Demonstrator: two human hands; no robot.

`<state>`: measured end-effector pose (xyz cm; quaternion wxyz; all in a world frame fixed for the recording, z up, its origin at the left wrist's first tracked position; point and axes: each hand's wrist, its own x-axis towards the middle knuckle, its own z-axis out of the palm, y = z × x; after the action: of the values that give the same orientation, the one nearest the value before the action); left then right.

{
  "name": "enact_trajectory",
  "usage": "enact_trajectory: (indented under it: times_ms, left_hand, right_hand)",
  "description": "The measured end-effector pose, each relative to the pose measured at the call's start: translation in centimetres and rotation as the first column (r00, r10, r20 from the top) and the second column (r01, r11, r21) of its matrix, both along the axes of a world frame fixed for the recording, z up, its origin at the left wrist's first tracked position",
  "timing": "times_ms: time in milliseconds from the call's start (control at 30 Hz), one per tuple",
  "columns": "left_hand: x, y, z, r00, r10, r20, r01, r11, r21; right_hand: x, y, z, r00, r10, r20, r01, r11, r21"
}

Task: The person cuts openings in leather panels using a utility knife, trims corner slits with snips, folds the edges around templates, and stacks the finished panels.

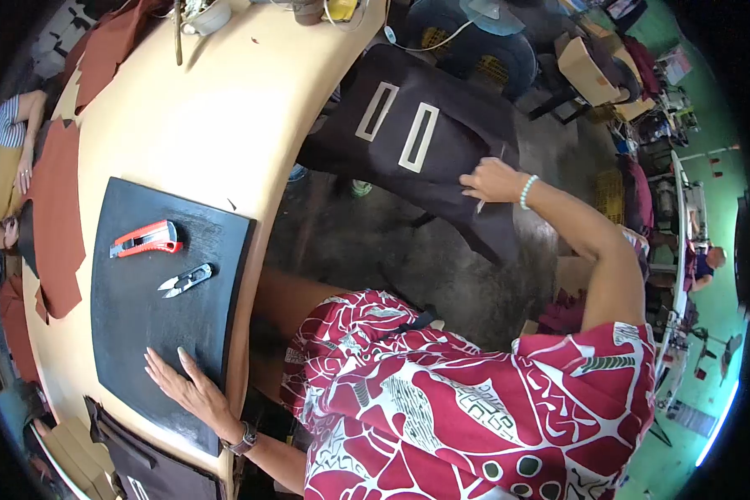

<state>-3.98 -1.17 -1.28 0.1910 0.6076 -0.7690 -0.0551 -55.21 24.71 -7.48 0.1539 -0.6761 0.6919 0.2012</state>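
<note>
My left hand, a watch at its wrist, lies flat with fingers spread on a black board at the table edge. Above it on that board rest a red utility knife and small thread snips. My right hand, wearing a beaded bracelet, is closed around a thin pen-like tool over a dark sheet of material. On this sheet lie two pale rectangular frames, left of the hand.
Brown-red pieces lie along the far side of the pale table, where another person's hand shows. Folded dark material is at the lower left. A white bowl stands at the top; a cardboard box is at the upper right.
</note>
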Motion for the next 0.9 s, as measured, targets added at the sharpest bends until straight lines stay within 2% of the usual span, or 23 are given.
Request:
enact_trajectory:
  times_ms: [67, 133, 200, 267, 300, 367, 400, 433, 467, 500, 533, 567, 600, 633, 667, 700, 733, 800, 833, 867, 900]
  left_hand:
    - [-0.5, 0.1, 0.1, 1.000, -0.001, 0.008, 0.001, 1.000, 0.011]
    - [-0.5, 0.1, 0.1, 0.999, 0.002, 0.040, -0.003, 1.000, 0.020]
    - [-0.6, 0.2, 0.3, 0.999, -0.009, 0.050, 0.008, 1.000, 0.022]
    - [-0.8, 0.3, 0.4, 0.999, -0.033, 0.027, 0.034, 0.999, -0.003]
    - [-0.9, 0.5, 0.6, 0.999, -0.054, 0.002, 0.054, 0.998, -0.029]
    - [-1.3, 0.8, 0.7, 0.986, -0.161, -0.031, 0.157, 0.981, -0.117]
    - [-1.8, 1.3, 0.9, 0.969, -0.245, -0.035, 0.235, 0.955, -0.180]
    - [-2.4, 2.0, 1.1, 0.946, -0.323, -0.032, 0.306, 0.921, -0.241]
    - [-4.0, 3.3, 2.2, 0.879, -0.411, -0.241, 0.386, 0.911, -0.145]
    - [-5.8, 5.4, 3.2, 0.758, -0.402, -0.514, 0.463, 0.886, -0.012]
    - [-6.9, 6.7, 4.1, 0.632, -0.357, -0.688, 0.591, 0.796, 0.130]
    - [-7.7, 7.7, 4.0, 0.495, -0.215, -0.842, 0.710, 0.659, 0.249]
    - [-8.2, 7.4, 4.9, 0.496, -0.254, -0.831, 0.800, 0.505, 0.323]
    - [-8.0, 7.3, 3.2, 0.413, -0.175, -0.894, 0.861, 0.394, 0.322]
    - [-7.5, 6.9, 3.2, 0.390, -0.150, -0.909, 0.892, 0.305, 0.333]
    - [-5.9, 6.4, 2.8, 0.375, 0.024, -0.927, 0.894, 0.255, 0.369]
    - [-4.5, 6.4, 3.1, 0.354, 0.203, -0.913, 0.896, 0.205, 0.393]
    - [-1.1, 6.7, 2.5, 0.351, -0.034, -0.936, 0.774, 0.573, 0.269]
    - [-0.4, 7.4, 4.0, 0.309, 0.137, -0.941, 0.633, 0.709, 0.311]
    - [1.8, 7.7, 4.3, 0.245, 0.173, -0.954, 0.557, 0.780, 0.285]
    - [3.5, 7.6, 4.9, 0.259, 0.122, -0.958, 0.419, 0.880, 0.225]
  right_hand:
    - [0.0, 3.8, 1.4, 0.997, -0.046, -0.067, 0.047, 0.999, 0.013]
    - [0.1, 8.1, 1.7, 0.981, -0.113, -0.158, 0.164, 0.917, 0.365]
    - [0.8, 13.8, -0.3, 0.922, -0.198, -0.331, 0.356, 0.770, 0.530]
    - [3.0, 15.9, 0.1, 0.948, -0.149, -0.282, 0.315, 0.579, 0.752]
    - [3.4, 17.0, -1.4, 0.976, -0.183, -0.119, 0.206, 0.593, 0.778]
    - [5.8, 15.6, -2.2, 0.925, -0.365, 0.104, 0.159, 0.622, 0.767]
    - [8.5, 10.9, -0.4, 0.850, -0.501, 0.164, 0.222, 0.622, 0.751]
    - [11.0, 5.6, 4.0, 0.807, -0.430, 0.405, 0.116, 0.788, 0.604]
    - [13.0, 2.7, 5.0, 0.669, -0.437, 0.601, 0.136, 0.867, 0.479]
    - [14.8, -0.4, 5.5, 0.441, -0.332, 0.834, 0.089, 0.941, 0.328]
    - [16.9, -3.3, 7.4, 0.285, -0.126, 0.950, 0.076, 0.991, 0.109]
    - [18.8, -6.0, 10.4, 0.254, -0.091, 0.963, 0.043, 0.996, 0.083]
    - [20.6, -8.3, 12.7, 0.219, -0.055, 0.974, 0.002, 0.998, 0.056]
    - [22.1, -10.0, 13.4, 0.254, 0.029, 0.967, -0.032, 0.999, -0.021]
    - [23.3, -11.4, 13.9, 0.278, 0.118, 0.953, -0.072, 0.992, -0.102]
    - [25.1, -12.8, 13.9, 0.283, 0.228, 0.932, -0.111, 0.973, -0.204]
    - [26.2, -13.6, 14.1, 0.228, 0.282, 0.932, -0.109, 0.958, -0.264]
    - [28.8, -15.2, 14.6, 0.117, 0.375, 0.920, -0.096, 0.926, -0.365]
    - [30.0, -15.9, 15.1, 0.126, 0.450, 0.884, -0.056, 0.893, -0.447]
    - [30.7, -16.6, 15.5, 0.142, 0.391, 0.909, -0.103, 0.920, -0.379]
    - [31.3, -17.3, 15.9, 0.165, 0.332, 0.929, -0.148, 0.939, -0.309]
